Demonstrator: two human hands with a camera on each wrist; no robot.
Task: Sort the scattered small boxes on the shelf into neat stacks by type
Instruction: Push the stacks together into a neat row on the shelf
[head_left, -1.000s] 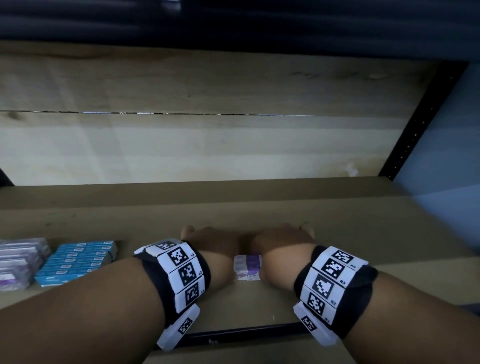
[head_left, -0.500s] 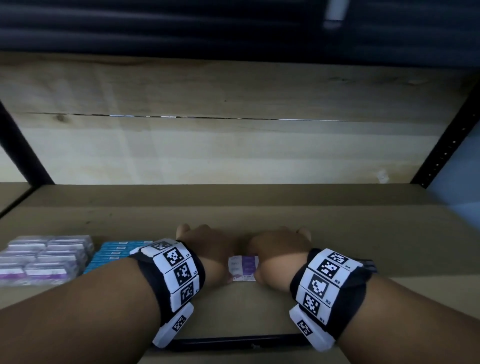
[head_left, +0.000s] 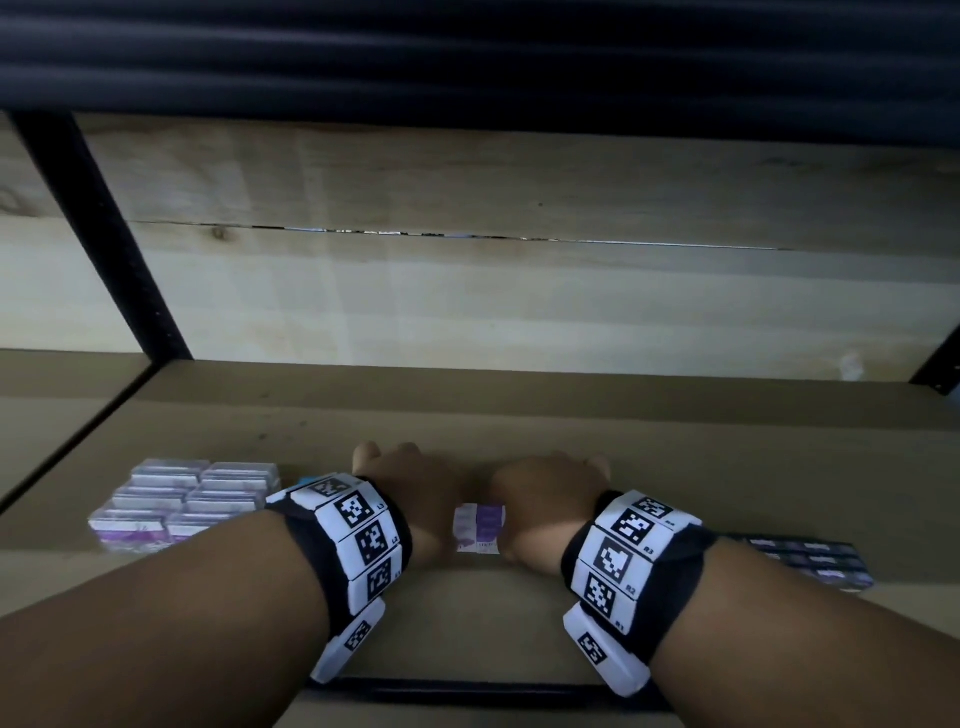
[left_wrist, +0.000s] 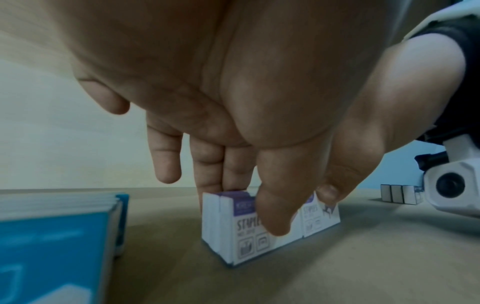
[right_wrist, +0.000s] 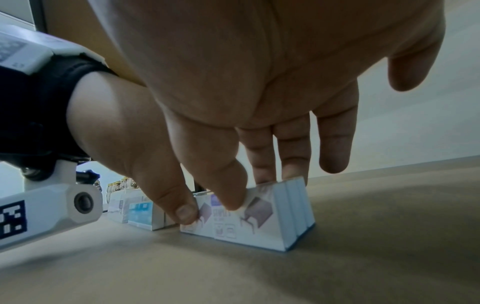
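White-and-purple staple boxes (head_left: 479, 529) stand on edge in a small pack on the brown shelf board (head_left: 675, 467), held between both hands near the front of the shelf. The left hand (head_left: 415, 499) has its thumb pressed on the printed front face and its fingers (left_wrist: 207, 164) reaching down behind the pack, so it pinches the left end; the little finger hangs free, touching nothing. The right hand (head_left: 545, 504) does likewise at the right end, thumb and forefinger on the front face, two fingers (right_wrist: 293, 152) down the back, little finger lifted clear. From the wrist views the pack looks like two side-by-side sets of about three thin boxes each, faces toward the person, with the long axis running left to right between the hands. In the head view only a narrow strip of the pack shows between the wrists, and the fingertips are hidden behind the knuckles. To the left lies a block of purple-and-white boxes (head_left: 182, 509); just beside it the blue boxes (left_wrist: 52, 236) are mostly covered by the left wristband in the head view and blurred and cut off in the left wrist view. A row of dark boxes (head_left: 810, 564) sits to the right, part hidden by the right forearm, print unreadable.
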